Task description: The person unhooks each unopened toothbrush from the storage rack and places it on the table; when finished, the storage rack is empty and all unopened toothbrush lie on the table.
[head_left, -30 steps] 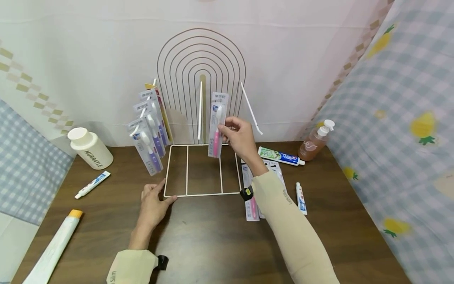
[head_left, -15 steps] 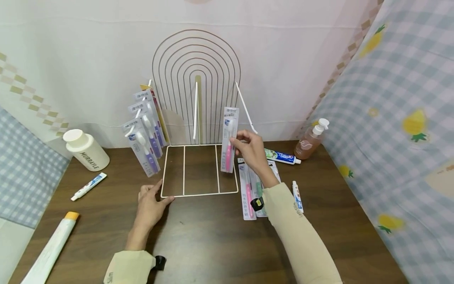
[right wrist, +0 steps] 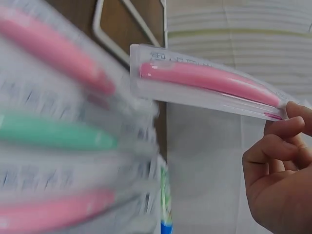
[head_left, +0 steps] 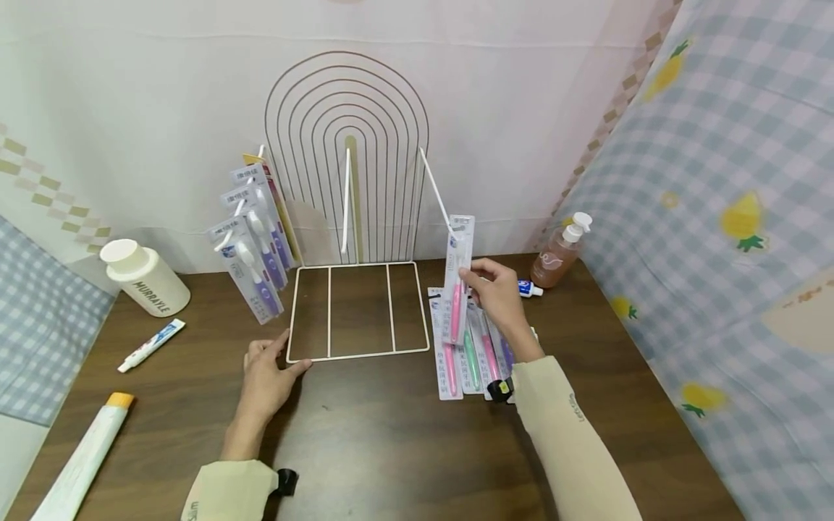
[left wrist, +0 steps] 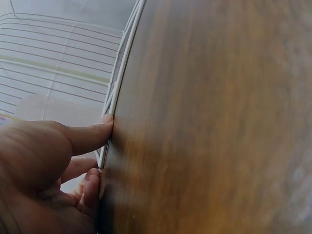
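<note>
My right hand [head_left: 498, 293] pinches a packaged toothbrush [head_left: 456, 304] with a pink handle between thumb and fingers. The package stands upright, its top overlapping the tip of the right prong [head_left: 435, 188] of a white wire rack [head_left: 358, 355]. In the right wrist view, the same package reaches leftward from my fingertips [right wrist: 292, 109]. My left hand [head_left: 266, 380] holds the rack's front left corner, thumb on the front wire and index finger along the side. Several packaged purple toothbrushes [head_left: 263, 289] hang from the left prong. The middle prong [head_left: 346, 202] carries nothing.
Several packaged toothbrushes [head_left: 470, 369] lie right of the rack, partly under my right arm. A pump bottle [head_left: 554, 259] and partly hidden toothpaste tube [head_left: 529, 289] stand and lie behind. At left are a white bottle [head_left: 148, 282], small tube [head_left: 151, 346] and large tube [head_left: 85, 456].
My right hand has carried the pink toothbrush package rightward and down, from between the middle and right prongs to the right prong's tip. My left hand keeps its hold on the rack's corner.
</note>
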Motion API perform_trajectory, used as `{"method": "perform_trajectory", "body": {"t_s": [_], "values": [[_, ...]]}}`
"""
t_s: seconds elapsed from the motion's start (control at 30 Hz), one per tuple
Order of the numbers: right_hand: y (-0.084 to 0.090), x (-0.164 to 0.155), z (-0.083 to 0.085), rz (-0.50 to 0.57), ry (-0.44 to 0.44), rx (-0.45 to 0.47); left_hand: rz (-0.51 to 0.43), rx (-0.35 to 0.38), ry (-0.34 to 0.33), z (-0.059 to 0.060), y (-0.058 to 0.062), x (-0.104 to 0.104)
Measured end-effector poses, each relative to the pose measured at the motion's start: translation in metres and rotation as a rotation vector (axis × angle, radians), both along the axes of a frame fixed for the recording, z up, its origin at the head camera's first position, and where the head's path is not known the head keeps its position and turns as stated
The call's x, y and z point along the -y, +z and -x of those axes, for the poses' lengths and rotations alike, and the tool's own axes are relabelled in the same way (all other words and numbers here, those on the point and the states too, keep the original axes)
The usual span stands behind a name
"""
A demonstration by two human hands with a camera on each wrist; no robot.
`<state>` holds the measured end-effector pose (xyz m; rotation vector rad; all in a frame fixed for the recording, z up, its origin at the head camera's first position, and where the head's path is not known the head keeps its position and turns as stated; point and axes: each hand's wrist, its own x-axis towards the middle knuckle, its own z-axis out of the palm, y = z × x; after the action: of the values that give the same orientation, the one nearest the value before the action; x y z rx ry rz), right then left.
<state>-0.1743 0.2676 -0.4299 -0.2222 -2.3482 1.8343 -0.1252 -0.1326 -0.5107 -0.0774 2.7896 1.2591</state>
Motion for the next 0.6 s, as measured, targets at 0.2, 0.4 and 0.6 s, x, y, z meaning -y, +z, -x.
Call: {"method": "perform_trajectory", "body": {"t_s": [0.2, 0.4, 0.6], "values": [[-0.004, -0.033, -0.014, -0.02, -0.034, 0.075, 0.011, 0.025, -0.009, 0.002, 0.003, -0.001], [-0.008, -0.06, -0.025, -0.045, -0.073, 0.173, 0.014, 0.04, -0.009, 0.002, 0.004, -0.002], [-0.017, -0.079, -0.034, -0.14, -0.085, 0.251, 0.017, 0.05, -0.014, 0.002, 0.004, -0.001]]}}
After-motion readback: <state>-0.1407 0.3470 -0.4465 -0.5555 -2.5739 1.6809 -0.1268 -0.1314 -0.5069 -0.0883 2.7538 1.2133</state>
